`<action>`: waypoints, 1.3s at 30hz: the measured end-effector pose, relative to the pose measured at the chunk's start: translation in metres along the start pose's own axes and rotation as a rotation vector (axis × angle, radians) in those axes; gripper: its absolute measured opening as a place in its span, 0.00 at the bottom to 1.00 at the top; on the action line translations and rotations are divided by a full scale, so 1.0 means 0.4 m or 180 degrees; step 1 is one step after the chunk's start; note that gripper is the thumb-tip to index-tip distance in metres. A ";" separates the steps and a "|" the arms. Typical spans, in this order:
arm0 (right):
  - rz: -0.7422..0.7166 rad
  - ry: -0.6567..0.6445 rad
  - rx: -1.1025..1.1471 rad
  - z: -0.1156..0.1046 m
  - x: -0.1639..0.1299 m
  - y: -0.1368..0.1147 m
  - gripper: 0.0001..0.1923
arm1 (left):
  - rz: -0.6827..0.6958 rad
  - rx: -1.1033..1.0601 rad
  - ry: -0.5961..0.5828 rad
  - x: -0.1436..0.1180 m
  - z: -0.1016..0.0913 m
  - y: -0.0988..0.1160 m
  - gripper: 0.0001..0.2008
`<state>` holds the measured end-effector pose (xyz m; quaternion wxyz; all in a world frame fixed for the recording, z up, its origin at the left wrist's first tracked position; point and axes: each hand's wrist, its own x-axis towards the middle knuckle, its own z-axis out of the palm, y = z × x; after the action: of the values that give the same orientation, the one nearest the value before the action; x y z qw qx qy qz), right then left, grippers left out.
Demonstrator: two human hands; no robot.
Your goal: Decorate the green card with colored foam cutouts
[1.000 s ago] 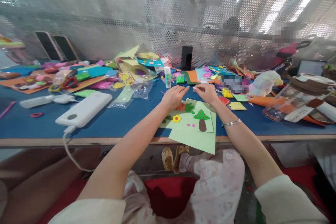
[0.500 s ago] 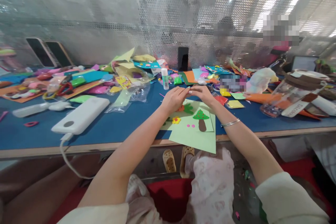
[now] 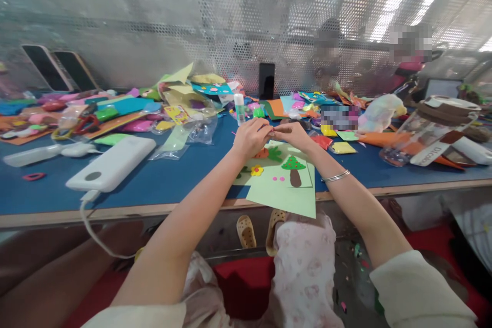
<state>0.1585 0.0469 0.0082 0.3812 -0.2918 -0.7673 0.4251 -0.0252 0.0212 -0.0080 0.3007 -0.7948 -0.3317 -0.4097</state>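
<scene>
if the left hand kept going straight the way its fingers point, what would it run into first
The left hand points rightward at the right hand, fingertips about touching, so it would meet that hand first. Whether something tiny is pinched between them is unclear.

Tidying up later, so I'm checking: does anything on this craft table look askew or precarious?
Yes. The light green card with the tree hangs over the table edge, tilted. The white power bank sits close to that edge, its cable dangling below.
</scene>
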 end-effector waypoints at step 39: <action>0.0299 0.0075 0.0316 -0.023 -0.007 -0.006 0.19 | -0.0228 -0.0470 -0.0068 0.004 0.007 0.011 0.16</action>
<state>0.1672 0.0477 0.0126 0.3838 -0.3133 -0.7262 0.4766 -0.0200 0.0212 -0.0090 0.2229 -0.8067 -0.3321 -0.4350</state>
